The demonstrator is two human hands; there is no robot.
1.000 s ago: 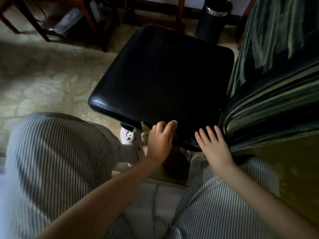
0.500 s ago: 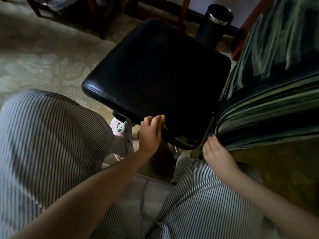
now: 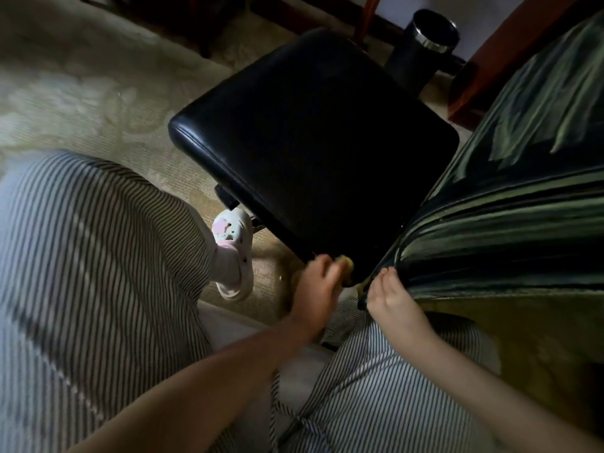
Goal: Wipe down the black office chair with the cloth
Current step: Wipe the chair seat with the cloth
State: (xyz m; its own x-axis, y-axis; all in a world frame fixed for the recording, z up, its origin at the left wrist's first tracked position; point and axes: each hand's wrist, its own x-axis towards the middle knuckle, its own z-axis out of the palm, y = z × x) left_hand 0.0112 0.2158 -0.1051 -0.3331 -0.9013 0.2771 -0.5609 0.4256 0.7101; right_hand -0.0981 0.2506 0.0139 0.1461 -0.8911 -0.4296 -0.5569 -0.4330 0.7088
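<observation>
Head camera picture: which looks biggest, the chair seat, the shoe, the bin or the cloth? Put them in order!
1. Chair seat.
2. Bin and shoe look about alike; the bin stands farther away.
3. Cloth, mostly hidden in the left hand.

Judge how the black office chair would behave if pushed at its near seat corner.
The black office chair has a glossy, smooth seat, so the cloth in the left hand probably slides easily. The padded edge likely gives slightly under pressure. Its base is mostly hidden; on the carpet it might swivel or shift rather than tip.
</observation>
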